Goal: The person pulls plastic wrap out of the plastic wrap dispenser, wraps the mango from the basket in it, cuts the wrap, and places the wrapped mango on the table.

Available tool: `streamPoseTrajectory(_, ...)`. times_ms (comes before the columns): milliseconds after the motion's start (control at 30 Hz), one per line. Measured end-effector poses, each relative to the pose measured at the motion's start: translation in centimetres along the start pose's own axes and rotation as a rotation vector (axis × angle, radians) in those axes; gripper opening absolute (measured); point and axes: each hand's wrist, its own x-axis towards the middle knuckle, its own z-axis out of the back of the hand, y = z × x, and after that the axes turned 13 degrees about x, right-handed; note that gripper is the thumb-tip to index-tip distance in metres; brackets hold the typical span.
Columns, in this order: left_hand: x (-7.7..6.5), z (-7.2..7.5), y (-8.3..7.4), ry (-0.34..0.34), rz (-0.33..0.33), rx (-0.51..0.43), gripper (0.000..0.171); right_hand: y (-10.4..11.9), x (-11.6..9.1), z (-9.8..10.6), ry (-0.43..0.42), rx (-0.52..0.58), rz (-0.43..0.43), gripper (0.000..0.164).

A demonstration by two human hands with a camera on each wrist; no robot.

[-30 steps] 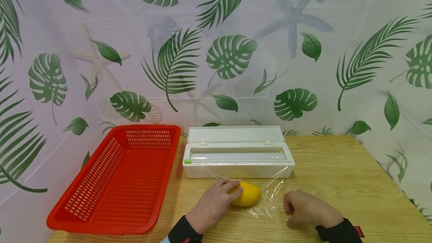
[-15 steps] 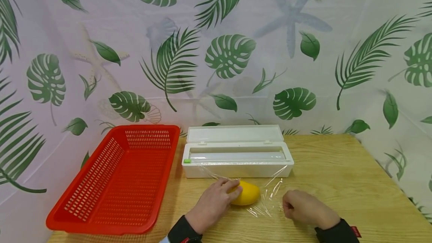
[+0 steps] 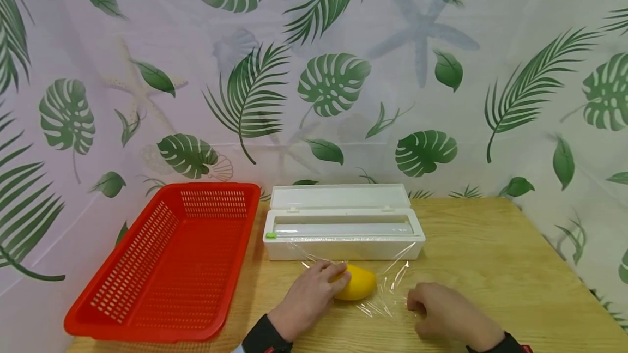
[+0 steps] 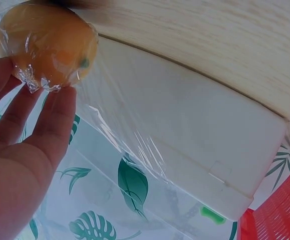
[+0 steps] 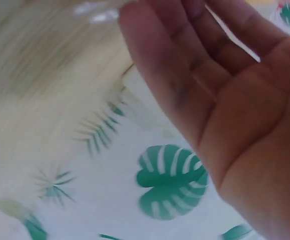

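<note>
Here's the right hand (image 3: 448, 312), fingers bent beside clear film (image 3: 390, 290); whether they pinch it, I can't tell. The left hand (image 3: 309, 294) grips the mango (image 3: 362, 283) with curled fingers, and only the left-wrist view reveals film creased over it: plump, yellow, green-marked. Just behind, the white wrap dispenser (image 3: 343, 249) sits open.

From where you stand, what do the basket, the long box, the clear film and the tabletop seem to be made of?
Basket: probably moulded plastic, smooth with a slight shine; its slotted walls suggest it. Box: likely hard plastic, smooth and white, with crisp edges. Film: thin, glossy plastic, being transparent with bright streaks. Tabletop: wood or an imitation, given the grain lines.
</note>
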Motion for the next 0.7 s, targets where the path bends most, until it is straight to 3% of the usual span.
streamPoseTrajectory(167,0.0,0.0,0.0,0.002,0.000,0.005,0.043,0.9,0.1,-1.4,-0.159,-0.209,0.108,0.031)
streamPoseTrajectory(267,0.0,0.0,-0.1,0.003,-0.003,0.004,0.044,1.1,0.2,-1.8,-0.224,-0.278,0.122,0.032)
streamPoseTrajectory(567,0.0,0.0,-0.1,0.002,-0.001,0.004,0.044,1.1,0.5,-2.4,-0.274,-0.362,0.132,0.022)
streamPoseTrajectory(700,0.0,0.0,0.0,-0.001,-0.006,0.006,0.044,1.2,0.6,-2.5,-0.271,-0.351,0.035,0.013)
